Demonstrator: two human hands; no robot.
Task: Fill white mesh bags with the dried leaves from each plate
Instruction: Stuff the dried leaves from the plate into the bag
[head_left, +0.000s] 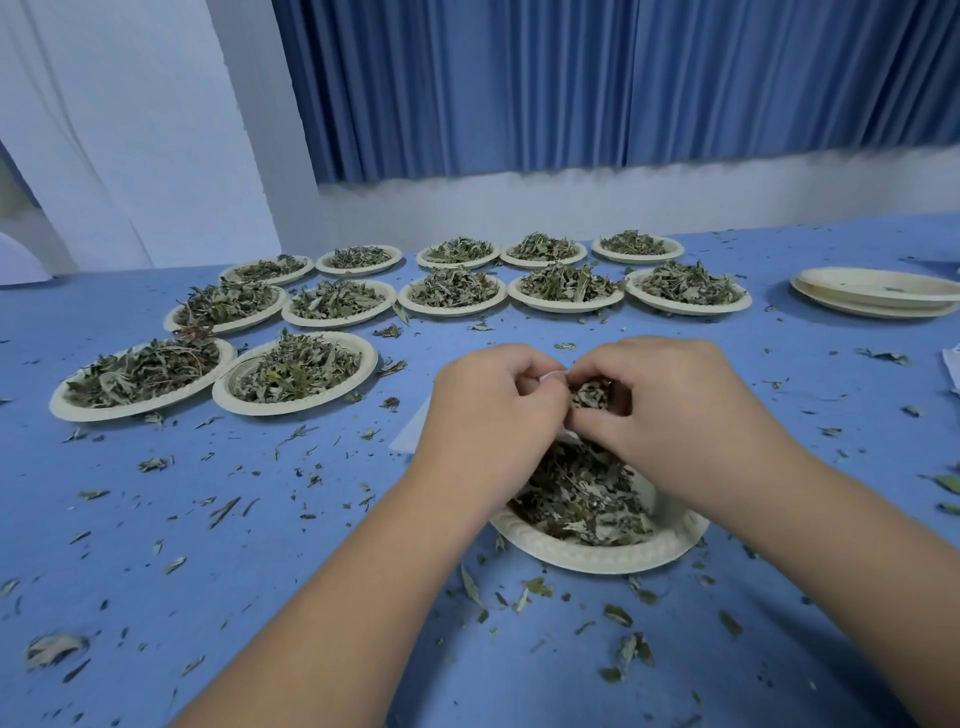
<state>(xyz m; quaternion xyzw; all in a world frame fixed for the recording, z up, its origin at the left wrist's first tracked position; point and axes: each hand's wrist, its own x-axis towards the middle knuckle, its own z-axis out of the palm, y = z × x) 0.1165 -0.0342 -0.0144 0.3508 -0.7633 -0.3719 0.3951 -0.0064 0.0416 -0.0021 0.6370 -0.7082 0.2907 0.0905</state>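
Blue table (779, 374), leaf crumbs (223, 512) everywhere. Left hand (488, 410) pinches the white mesh bag (553, 375) open, right hand (670, 410) pinches a leaf clump (592, 395). I'd keep both over the plate (602, 558) to catch spills.

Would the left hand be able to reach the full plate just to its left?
Likely yes, once freed: nothing stands between the left hand and that plate, but it now holds the white bag.

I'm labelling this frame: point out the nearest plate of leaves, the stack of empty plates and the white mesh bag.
Nearest round white paper plate of dried leaves (602, 559): head view, bare near rim.
Stack of empty white paper plates (872, 285): head view, top plate's inside.
White mesh bag (552, 375): head view, exposed white edge.
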